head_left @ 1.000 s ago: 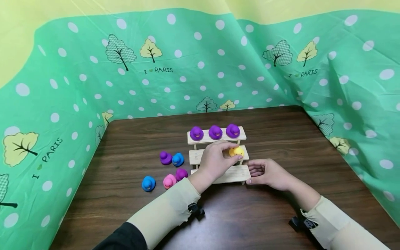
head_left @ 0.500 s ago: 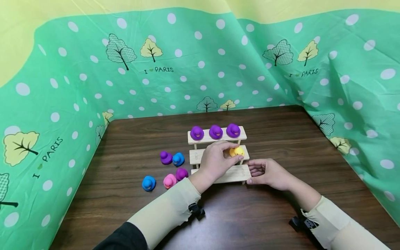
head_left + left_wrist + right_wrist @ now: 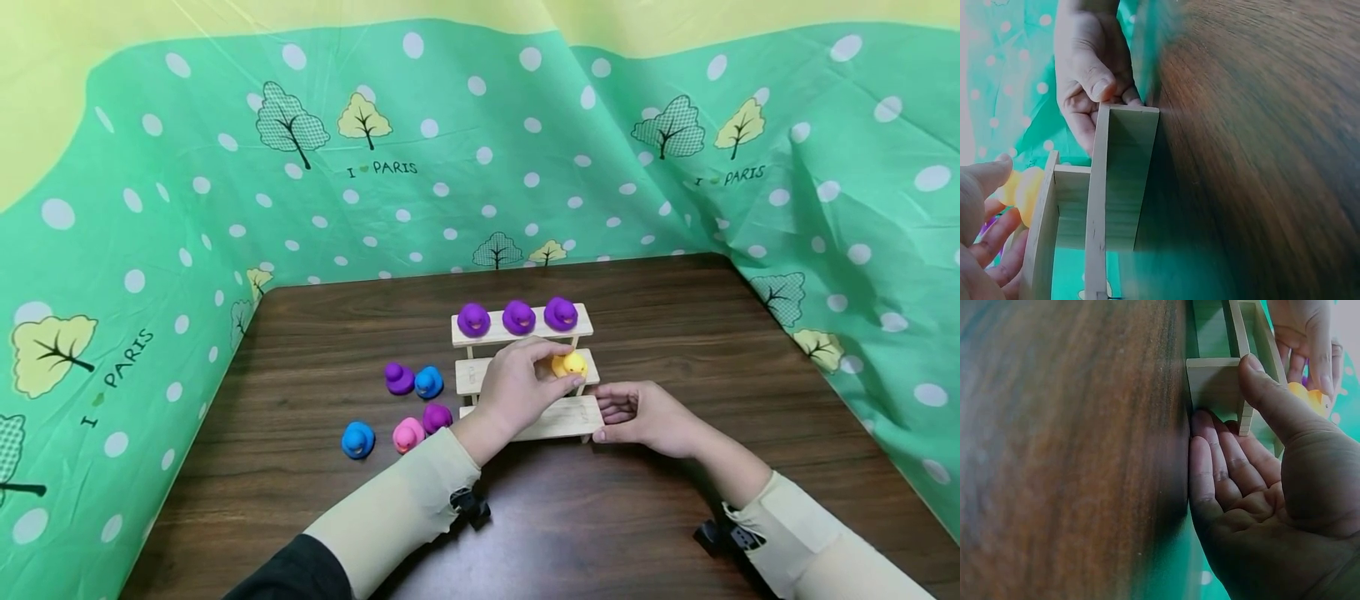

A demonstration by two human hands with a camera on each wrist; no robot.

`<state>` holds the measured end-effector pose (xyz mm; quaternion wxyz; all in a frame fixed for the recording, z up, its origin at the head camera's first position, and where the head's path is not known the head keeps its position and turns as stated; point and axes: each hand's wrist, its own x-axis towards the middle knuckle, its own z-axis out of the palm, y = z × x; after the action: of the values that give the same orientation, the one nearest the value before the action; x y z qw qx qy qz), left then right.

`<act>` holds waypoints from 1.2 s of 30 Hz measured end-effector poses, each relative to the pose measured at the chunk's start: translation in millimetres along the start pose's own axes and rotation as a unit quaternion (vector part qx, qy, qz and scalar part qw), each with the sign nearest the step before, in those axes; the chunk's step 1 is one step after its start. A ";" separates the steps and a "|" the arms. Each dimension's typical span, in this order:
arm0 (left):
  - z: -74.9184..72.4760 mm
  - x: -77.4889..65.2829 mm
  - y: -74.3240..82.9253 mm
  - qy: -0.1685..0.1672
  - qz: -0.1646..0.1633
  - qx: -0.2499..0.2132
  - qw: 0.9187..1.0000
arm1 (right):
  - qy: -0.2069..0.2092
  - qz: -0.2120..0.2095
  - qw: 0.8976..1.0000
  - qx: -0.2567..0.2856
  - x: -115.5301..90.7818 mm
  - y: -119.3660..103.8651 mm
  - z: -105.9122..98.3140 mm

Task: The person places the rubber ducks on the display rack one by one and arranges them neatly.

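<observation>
With thumb and fingers, my left hand [image 3: 521, 379] pinches a yellow rubber duck [image 3: 572, 364] at the right end of the middle step. In the left wrist view the duck [image 3: 1027, 195] sits against the step's surface. My right hand [image 3: 651, 417] holds the right end of the three-step wooden stand [image 3: 562, 418]. In the right wrist view its thumb touches the lowest step's edge [image 3: 1244, 412], and the loosely curled fingers lie beside the end panel. Three purple rubber ducks [image 3: 519, 317] stand on the top step. Part of the lower steps is hidden behind my left hand.
Left of the stand on the dark wooden table [image 3: 247, 467] are a purple duck [image 3: 399, 379], two blue ducks [image 3: 357, 439], a pink duck [image 3: 408, 434] and another purple duck [image 3: 436, 418]. A green patterned cloth [image 3: 420, 192] rises behind the table and along its sides.
</observation>
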<state>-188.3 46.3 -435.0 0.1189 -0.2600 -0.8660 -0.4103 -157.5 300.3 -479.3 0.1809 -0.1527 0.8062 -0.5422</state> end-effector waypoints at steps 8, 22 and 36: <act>-14.1 -6.5 -9.5 0.002 0.008 -0.020 1.000 | 0.001 0.007 1.000 -0.003 1.1 -0.7 0.3; -49.1 -30.5 -36.3 0.033 0.038 -0.104 0.993 | 0.011 0.014 1.000 0.000 -0.5 0.9 0.4; -91.1 -60.5 -72.5 0.045 -0.025 -0.204 0.978 | 0.006 0.007 1.000 0.005 0.1 0.0 1.8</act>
<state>-178.1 -83.7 -449.6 0.0918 -0.2387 -0.7640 -0.5923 -156.7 298.7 -479.9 0.1805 -0.1433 0.8058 -0.5455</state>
